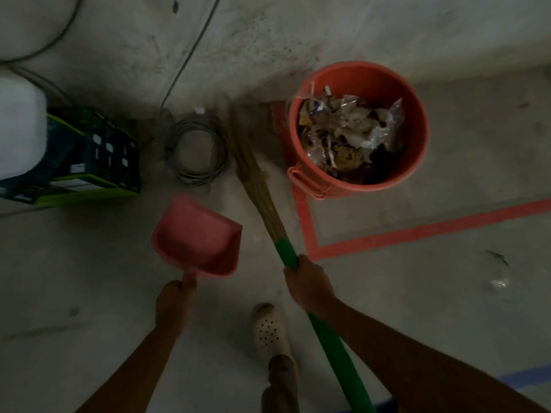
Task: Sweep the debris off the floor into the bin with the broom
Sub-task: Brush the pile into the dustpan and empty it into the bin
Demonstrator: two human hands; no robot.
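Observation:
My right hand (308, 286) grips the green handle of the broom (287, 251); its straw bristles (247, 162) reach toward the wall, left of the bin. My left hand (174, 302) holds a pink dustpan (196, 236) by its handle, pan held above the floor and looking empty. The orange bin (414, 114) stands at the upper right, holding crumpled plastic and paper debris (348, 132). A small scrap of debris (498, 269) lies on the floor at the far right.
A coil of grey cable (196, 153) lies by the wall. A green-edged dark box (89, 156) with a white container (21, 126) on it stands at left. Orange tape (417, 231) marks the concrete floor. My foot in a white shoe (269, 332) is below.

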